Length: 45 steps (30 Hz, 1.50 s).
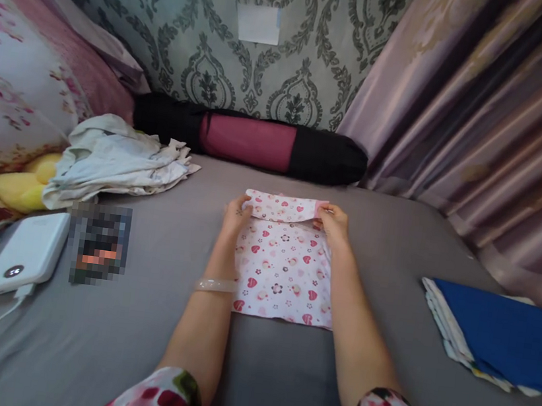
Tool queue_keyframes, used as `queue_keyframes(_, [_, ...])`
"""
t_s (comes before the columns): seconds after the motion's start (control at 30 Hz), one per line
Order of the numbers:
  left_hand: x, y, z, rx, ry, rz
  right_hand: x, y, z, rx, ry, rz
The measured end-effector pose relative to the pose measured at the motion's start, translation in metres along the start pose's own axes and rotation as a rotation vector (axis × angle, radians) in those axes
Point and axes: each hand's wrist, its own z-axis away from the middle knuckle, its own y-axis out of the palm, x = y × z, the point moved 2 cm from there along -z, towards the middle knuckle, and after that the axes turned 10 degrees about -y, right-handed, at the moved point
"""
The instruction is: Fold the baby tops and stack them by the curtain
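A white cloth garment [282,271] printed with red hearts and small flowers lies flat on the grey sheet in front of me. Its far edge is turned over into a band, slightly lifted off the layer beneath. My left hand [237,214] pinches the left end of that band, and its wrist wears a pale bracelet [216,286]. At the opposite end, beside a bit of pink trim, my right hand [333,223] grips the fold between thumb and fingers. Whether the garment is a shirt or something else cannot be told.
Crumpled white clothes [117,159] lie at the back left, near a yellow plush thing [20,189]. A white power bank [28,254] with a cable and a blurred-out object [100,244] are nearer. Folded blue cloth [503,333] sits right. A black and maroon roll [249,141] lies along the wall.
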Motion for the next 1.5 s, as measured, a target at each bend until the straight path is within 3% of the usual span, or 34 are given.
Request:
queue_keyframes(0.13, [-0.008, 0.003, 0.008, 0.125, 0.087, -0.678, -0.013, -0.009, -0.006, -0.039, -0.04, 0.264])
queue_keyframes(0.23, [-0.012, 0.004, 0.012, 0.144, 0.096, -0.909, -0.018, -0.014, -0.006, -0.003, -0.164, 0.554])
queue_keyframes(0.5, [-0.017, 0.006, 0.016, 0.138, 0.137, -1.038, -0.009, -0.014, 0.012, 0.097, -0.212, 0.982])
queue_keyframes(0.63, [-0.026, 0.016, 0.021, 0.087, 0.26, -1.017, 0.001, -0.003, 0.019, 0.056, -0.329, 1.11])
queue_keyframes(0.77, [-0.028, 0.039, 0.031, 0.197, 0.443, -1.004, 0.005, 0.034, 0.03, 0.302, -0.642, 1.067])
queue_keyframes(0.87, [-0.021, 0.052, 0.038, 0.301, 0.47, -1.059, -0.001, 0.061, 0.041, 0.498, -0.759, 1.04])
queue_keyframes(0.97, [-0.013, 0.055, 0.04, 0.37, 0.42, -1.114, -0.01, 0.074, 0.048, 0.614, -0.722, 1.041])
queue_keyframes(1.07, [-0.009, 0.052, 0.039, 0.384, 0.397, -1.156, -0.014, 0.074, 0.05, 0.62, -0.68, 1.042])
queue_keyframes(1.5, [-0.005, 0.054, 0.043, 0.193, 0.356, -1.253, -0.026, 0.051, 0.033, 0.277, -0.438, 1.13])
